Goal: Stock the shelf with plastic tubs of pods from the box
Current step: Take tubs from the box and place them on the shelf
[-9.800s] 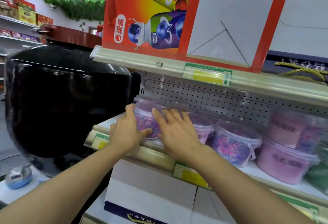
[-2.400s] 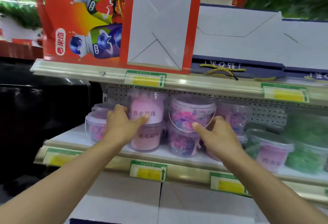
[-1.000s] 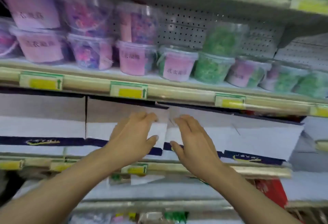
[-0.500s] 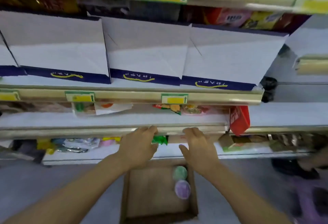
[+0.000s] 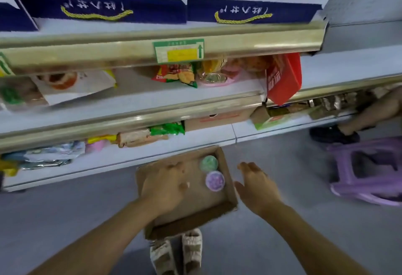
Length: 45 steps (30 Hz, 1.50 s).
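An open cardboard box (image 5: pixel 191 220) lies on the grey floor in front of the shelving. Two tubs stand in its far right corner, seen from above: a green-lidded tub (image 5: pixel 209 163) and a purple-lidded tub (image 5: pixel 215 180) just nearer to me. My left hand (image 5: pixel 166 185) hovers over the middle of the box, fingers loosely curled, holding nothing. My right hand (image 5: pixel 255 184) is spread open above the box's right wall, to the right of the purple tub. Neither hand touches a tub.
Low shelves (image 5: pixel 134 118) with snack packets and a brown carton (image 5: pixel 215 119) run just beyond the box. A purple plastic stool (image 5: pixel 369 172) and another person's foot in a dark shoe (image 5: pixel 334 135) are at right. My own shoes (image 5: pixel 176 253) stand at the box's near edge.
My view has dropped from the pod shelf down to the floor box. Both hands came off the shelved tubs, lowered empty and now hang over the box.
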Motion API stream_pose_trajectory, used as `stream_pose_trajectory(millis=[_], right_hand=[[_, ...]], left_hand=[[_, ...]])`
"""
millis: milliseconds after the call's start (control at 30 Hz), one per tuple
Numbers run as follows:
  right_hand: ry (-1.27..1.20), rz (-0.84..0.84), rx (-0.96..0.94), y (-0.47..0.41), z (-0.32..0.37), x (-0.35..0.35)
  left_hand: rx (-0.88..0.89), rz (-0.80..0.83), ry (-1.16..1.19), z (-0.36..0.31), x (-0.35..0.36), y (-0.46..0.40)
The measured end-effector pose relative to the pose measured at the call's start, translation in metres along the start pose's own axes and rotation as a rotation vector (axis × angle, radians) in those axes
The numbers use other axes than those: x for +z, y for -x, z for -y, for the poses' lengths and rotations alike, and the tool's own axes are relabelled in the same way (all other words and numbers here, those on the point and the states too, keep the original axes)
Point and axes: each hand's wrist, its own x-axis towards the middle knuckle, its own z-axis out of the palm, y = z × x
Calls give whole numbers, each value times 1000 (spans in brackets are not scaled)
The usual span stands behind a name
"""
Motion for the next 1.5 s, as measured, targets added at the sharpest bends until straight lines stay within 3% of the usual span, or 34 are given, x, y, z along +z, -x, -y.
stream_pose_trajectory(millis=[100, 533, 733, 900, 1033, 1300, 1500], right_hand=[[-9, 28, 48, -12, -18, 31], [-48, 217, 70, -133, -118, 224], [-176, 176, 108, -190, -150, 318], [-319, 86, 78, -224, -168, 401], [-337, 99, 168, -242, -179, 451], [-390, 68, 222, -267, -190, 501], [-533, 156, 257, -275, -178, 490]], left_hand=[[30, 30, 63, 6, 30, -14], [-245, 134, 246, 19, 225, -126], [-322, 196, 222, 49, 339, -196], [-293, 256, 320, 78, 426, -257], [-296, 261, 398, 90, 476, -299], [-379, 131, 397, 97, 523, -351], [-447, 94, 477, 119, 519, -328]])
